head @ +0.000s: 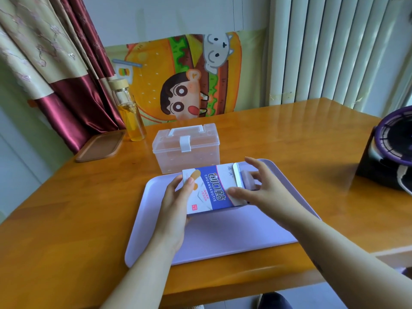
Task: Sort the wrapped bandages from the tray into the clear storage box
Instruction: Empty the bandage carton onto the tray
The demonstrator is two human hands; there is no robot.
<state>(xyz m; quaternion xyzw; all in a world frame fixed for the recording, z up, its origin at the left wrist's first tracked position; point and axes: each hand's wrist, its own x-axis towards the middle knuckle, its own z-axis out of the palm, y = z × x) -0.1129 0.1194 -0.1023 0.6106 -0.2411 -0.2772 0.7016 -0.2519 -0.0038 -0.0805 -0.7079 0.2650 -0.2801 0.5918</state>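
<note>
Right now both hands hold a white and blue cardboard bandage box [211,190] over a pale lilac plastic tray [223,241]. The box lies flat. Its long side runs from the left hand [176,204] across to the right hand [260,192], tipped a bit so the right end sits farther from the person. Its open end points at the right hand, and a shiny white flap [237,178] stands up there. On top is a slanted blue band with white letters, and a picture of a tan plaster peeks out by the left thumb.

The left hand grips the closed end — thumb on top, the other fingers going under, out of sight. The right hand is half open. Its thumb lies flat on the box top, bent fingers touch a pale pinkish bundle [248,184] poking out of the open end, and the first finger sticks up free. I cannot tell if it really pinches the bundle.

Just past the fingertips of both hands stands a clear plastic storage box with a white handle and clasp [189,152], lid down, right by the tray's far edge.

Everything sits on a shiny orange-brown wooden table [66,219]. Far beyond the left hand stand a glass bottle of yellow liquid with a wooden cap [131,117] and a flat brown board [100,144] — behind them hangs a red and cream curtain [55,63]. A cartoon burger cloth [178,81] hangs past the storage box. Out past the right hand are a black and purple round thing [392,148] and tall white ribs [334,52] on the wall.
</note>
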